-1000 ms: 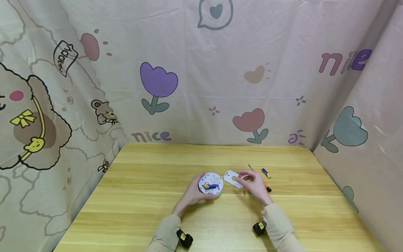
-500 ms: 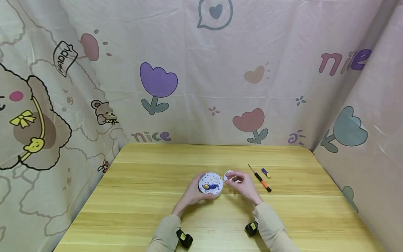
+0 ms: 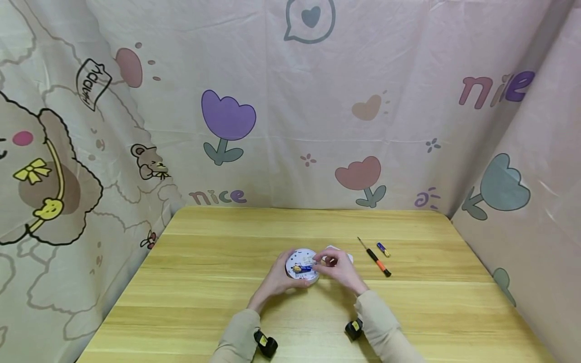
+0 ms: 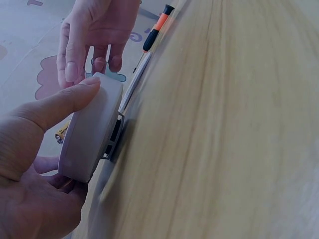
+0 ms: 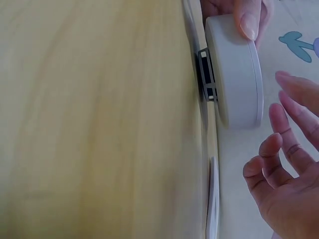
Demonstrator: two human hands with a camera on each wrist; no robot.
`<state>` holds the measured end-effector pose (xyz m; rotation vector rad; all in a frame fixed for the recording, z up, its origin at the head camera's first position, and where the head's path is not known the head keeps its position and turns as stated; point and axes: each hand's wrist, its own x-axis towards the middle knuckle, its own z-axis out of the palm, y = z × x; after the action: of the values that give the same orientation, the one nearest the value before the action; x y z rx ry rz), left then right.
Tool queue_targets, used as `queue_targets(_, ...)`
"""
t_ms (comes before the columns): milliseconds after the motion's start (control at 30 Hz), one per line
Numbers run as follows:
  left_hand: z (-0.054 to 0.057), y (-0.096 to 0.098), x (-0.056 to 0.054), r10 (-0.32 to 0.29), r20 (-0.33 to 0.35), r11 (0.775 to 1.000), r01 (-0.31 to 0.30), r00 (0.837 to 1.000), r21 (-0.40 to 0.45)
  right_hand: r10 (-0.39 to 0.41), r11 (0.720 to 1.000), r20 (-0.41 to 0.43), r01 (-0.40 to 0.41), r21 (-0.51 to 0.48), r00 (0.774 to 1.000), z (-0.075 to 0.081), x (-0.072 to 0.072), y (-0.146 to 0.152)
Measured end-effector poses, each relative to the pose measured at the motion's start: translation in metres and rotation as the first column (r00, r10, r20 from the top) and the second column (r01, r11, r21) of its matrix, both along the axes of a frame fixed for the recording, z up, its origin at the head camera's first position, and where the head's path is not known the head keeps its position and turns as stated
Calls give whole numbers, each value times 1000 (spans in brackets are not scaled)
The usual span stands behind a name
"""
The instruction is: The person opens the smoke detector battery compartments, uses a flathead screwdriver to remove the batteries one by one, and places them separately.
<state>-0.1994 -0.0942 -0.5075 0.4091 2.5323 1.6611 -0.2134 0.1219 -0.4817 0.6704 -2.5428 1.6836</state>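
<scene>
My left hand (image 3: 278, 276) grips a round white smoke detector (image 3: 300, 256) by its rim, back face up, just above the table. A blue-and-yellow battery (image 3: 305, 269) sits in its face, and one yellow end (image 4: 62, 132) stands out in the left wrist view. A dark slotted vent (image 5: 207, 74) on the underside faces the tabletop. Close to the detector's right edge hovers my right hand (image 3: 340, 272), fingers loosely bent. The right wrist view shows nothing between its fingers and a gap to the detector. Partly behind that hand, a flat white mounting plate (image 5: 213, 199) lies on the table.
To the right lie a black-and-orange screwdriver (image 3: 374, 258) and a loose blue-and-yellow battery (image 3: 383, 249). The wooden table (image 3: 218, 262) meets a printed curtain (image 3: 281, 166) at the back and at both sides.
My right hand has let go of the white plate on the table and moved left to the smoke detector, uncovering the screwdriver. The left hand and detector have stayed put.
</scene>
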Motion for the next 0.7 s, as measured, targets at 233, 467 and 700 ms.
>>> queue_targets(233,0,-1,0,-9,-6,1000,9,1000,-7,29,999,-10,-28,16,1000,-13,-7,-4)
queue_targets(467,1,-1,0,-17,-17,1000,17,1000,2,45,996,-49,-41,78,998,-11,-7,-10)
queue_targets(700,1,-1,-1,-11,-18,1000,11,1000,-1,43,991,-62,-35,126,997,-10,-7,-14)
